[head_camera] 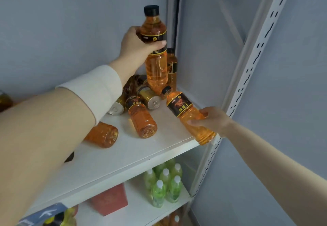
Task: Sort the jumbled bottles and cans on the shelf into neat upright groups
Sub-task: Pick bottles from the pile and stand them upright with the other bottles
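Hands (136,45) (211,119) around upright bottle (156,66), cap-away bottle (182,104)

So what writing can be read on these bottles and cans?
"能量王": black label of the tilted bottle gripped by the right hand.
"王": label of the upright bottle held by the left hand; the rest is hidden.
Cans and the lying bottle: too blurred to read.
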The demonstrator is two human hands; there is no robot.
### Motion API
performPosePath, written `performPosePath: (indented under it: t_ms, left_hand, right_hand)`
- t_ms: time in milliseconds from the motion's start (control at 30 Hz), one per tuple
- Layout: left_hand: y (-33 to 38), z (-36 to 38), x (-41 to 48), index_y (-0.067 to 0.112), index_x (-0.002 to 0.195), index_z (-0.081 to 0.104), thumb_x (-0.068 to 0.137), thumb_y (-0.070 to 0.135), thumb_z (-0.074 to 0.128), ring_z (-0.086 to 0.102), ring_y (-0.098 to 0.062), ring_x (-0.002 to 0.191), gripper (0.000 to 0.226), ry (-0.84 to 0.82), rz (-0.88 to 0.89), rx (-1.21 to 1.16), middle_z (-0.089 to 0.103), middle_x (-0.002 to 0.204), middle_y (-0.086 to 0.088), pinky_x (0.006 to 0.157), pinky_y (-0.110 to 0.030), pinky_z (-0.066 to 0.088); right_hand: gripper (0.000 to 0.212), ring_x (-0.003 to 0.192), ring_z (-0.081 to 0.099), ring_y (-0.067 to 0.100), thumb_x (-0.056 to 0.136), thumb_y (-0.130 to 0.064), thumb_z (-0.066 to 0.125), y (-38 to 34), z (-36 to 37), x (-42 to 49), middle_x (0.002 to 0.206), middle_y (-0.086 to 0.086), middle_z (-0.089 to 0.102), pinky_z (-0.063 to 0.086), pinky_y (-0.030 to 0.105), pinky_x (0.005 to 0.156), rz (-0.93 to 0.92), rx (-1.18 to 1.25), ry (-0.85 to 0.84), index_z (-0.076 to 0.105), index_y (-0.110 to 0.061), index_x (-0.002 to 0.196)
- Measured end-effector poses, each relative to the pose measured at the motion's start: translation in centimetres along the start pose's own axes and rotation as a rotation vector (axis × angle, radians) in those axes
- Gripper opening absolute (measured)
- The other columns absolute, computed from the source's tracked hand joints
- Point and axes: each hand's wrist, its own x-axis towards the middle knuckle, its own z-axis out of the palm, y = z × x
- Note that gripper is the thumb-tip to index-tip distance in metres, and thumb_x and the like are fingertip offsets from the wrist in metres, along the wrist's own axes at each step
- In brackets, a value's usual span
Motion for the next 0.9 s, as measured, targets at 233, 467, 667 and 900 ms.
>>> performPosePath:
  t_ms: [233,467,667,900]
  left_hand:
    - [0.7,-9.5,-6.9,0.017,0.112,0.059,0.073,0.026,0.077,0.06,-0.012,0.102,0.044,0.133,-0.082,0.041,0.064,0.11,0.004,0.085,-0.025,0.047]
    - [-0.1,-22.9,-14.8,0.02,0.108,0.061,0.072,0.025,0.078,0.06,-0.011,0.098,0.04,0.216,-0.173,0.149,0.063,0.104,0.007,0.077,-0.02,0.044]
    - [-1.5,-39.3,-22.0,0.02,0.106,0.062,0.067,0.025,0.082,0.063,-0.015,0.101,0.045,0.358,-0.206,0.188,0.066,0.105,0.002,0.093,-0.035,0.049]
    - [-6.1,-59.0,-32.0,0.02,0.11,0.06,0.067,0.022,0.081,0.059,-0.013,0.104,0.047,0.467,-0.305,0.274,0.063,0.105,0.005,0.089,-0.028,0.044]
  right_hand:
    - [0.054,0.095,0.064,0.026,0.073,-0.026,0.074,-3.2,3.6,-4.2,0.1,0.009,0.065,0.05,0.035,0.086,-0.09,0.5,-0.117,0.054,-0.003,0.117]
    - [0.049,0.091,0.066,0.022,0.066,-0.026,0.077,-12.7,11.8,-9.8,0.102,0.007,0.067,0.054,0.038,0.082,-0.286,0.64,-0.302,0.06,-0.005,0.106]
    - [0.056,0.094,0.066,0.021,0.053,-0.039,0.078,-22.6,23.9,-16.9,0.1,0.003,0.068,0.053,0.042,0.084,-0.363,0.649,-0.498,0.059,-0.016,0.1]
    - [0.064,0.101,0.066,0.027,0.06,-0.032,0.073,-33.4,39.6,-25.0,0.114,0.011,0.066,0.05,0.046,0.091,-0.401,0.71,-0.712,0.054,-0.012,0.119]
